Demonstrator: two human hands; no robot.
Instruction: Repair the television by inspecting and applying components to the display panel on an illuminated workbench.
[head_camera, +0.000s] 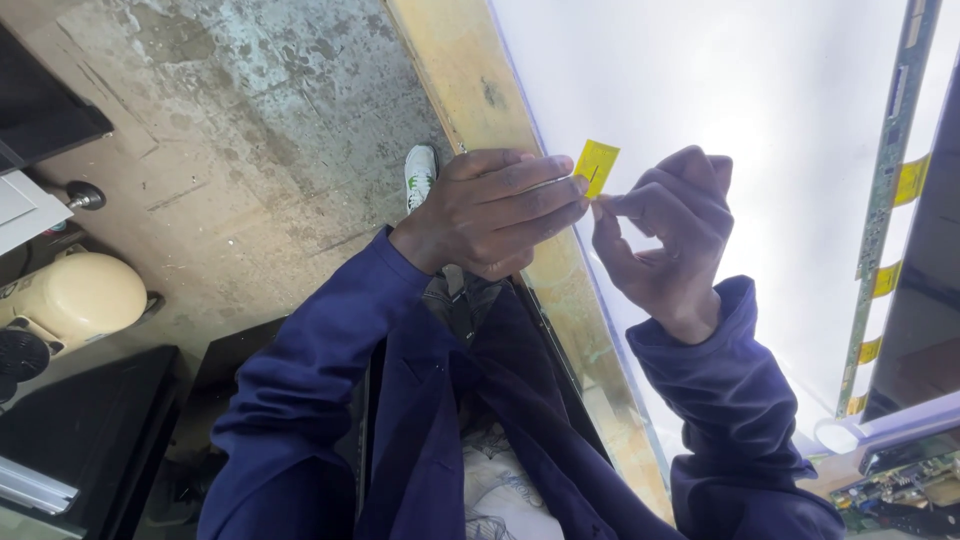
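left hand (495, 210) pinches small yellow tape piece (596, 166) at fingertips, above the wooden bench edge (470, 90) beside the lit white panel (740, 100). right hand (665, 235) curled, fingertips meeting the tape's lower edge, apparently peeling it. next needs a clean grip on that edge.

Stained concrete floor (250, 110); wooden bench edge (470, 80); cream fan (70, 300); bright white backlit panel (760, 100).

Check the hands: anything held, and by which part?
A small yellow rectangular tape piece, pinched at its lower end by the left hand fingers; right hand fingers meet that same lower edge.
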